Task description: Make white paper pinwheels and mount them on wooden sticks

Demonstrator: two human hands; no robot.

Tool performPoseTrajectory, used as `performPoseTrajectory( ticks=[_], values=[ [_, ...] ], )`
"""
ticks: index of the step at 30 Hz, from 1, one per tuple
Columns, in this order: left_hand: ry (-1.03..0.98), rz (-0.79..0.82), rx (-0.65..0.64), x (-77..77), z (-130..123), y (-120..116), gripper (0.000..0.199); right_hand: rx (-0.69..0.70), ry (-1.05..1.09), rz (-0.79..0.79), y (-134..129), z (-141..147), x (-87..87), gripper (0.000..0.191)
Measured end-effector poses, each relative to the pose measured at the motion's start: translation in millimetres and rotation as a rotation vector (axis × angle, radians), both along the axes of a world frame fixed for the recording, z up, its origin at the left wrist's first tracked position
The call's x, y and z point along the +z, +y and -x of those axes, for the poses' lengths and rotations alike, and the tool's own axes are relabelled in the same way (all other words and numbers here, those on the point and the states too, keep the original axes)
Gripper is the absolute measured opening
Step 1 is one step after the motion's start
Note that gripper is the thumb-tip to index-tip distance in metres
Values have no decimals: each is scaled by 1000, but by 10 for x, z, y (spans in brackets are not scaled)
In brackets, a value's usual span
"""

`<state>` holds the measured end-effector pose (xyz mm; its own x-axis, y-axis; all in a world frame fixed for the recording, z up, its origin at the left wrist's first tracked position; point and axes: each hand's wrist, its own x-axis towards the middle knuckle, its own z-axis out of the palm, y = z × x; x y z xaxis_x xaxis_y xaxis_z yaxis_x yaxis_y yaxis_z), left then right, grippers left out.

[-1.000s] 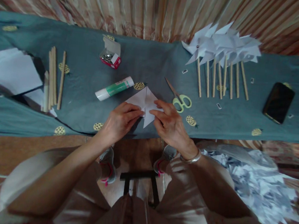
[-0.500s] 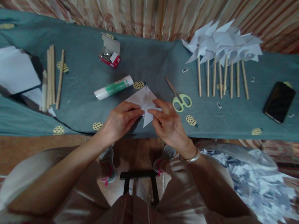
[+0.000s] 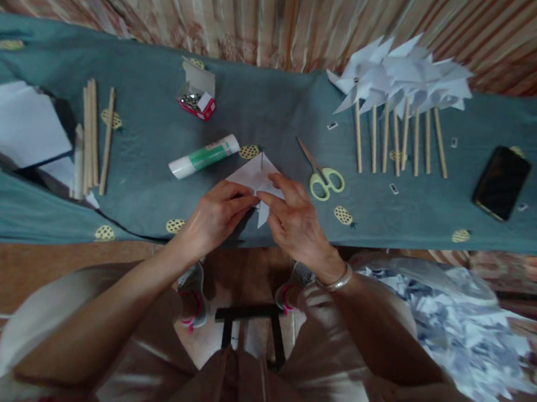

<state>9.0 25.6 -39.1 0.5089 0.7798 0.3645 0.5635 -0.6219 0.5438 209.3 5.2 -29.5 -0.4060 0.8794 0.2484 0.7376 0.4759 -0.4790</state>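
Observation:
A white piece of paper with slits cut into it lies at the table's front edge, between my hands. My left hand pinches its left side near the middle, thumb and forefinger together. On the right side my right hand presses the sheet, its fingertips reaching the centre beside my left thumb. Both hands partly cover the paper. A glue stick with a green and white label lies to the upper left of the paper. Scissors with pale green handles rest to its right, blades pointing away.
Paper pinwheels on wooden sticks lie at the back right, near a black phone. An open red box of metal pins stands at the back. Wooden sticks and white sheets lie left. A bag of paper scraps sits below right.
My right hand has slid left across the paper, bringing its fingertips to the centre against my left thumb. My left hand has barely moved.

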Motion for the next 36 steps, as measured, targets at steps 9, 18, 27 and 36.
performPoseTrajectory(
  ticks=[9,18,27,36],
  values=[
    [-8,-17,5,-34,0,-4,28,-28,-95,39,1,67,7,42],
    [-2,-44,-2,-29,-2,-17,24,-41,-133,115,6,114,69,44],
    [-24,-47,-1,-40,2,-19,21,-51,-161,143,10,120,122,44],
    [-7,-81,5,-57,2,-18,21,-88,-108,115,47,83,124,41]
  ],
)
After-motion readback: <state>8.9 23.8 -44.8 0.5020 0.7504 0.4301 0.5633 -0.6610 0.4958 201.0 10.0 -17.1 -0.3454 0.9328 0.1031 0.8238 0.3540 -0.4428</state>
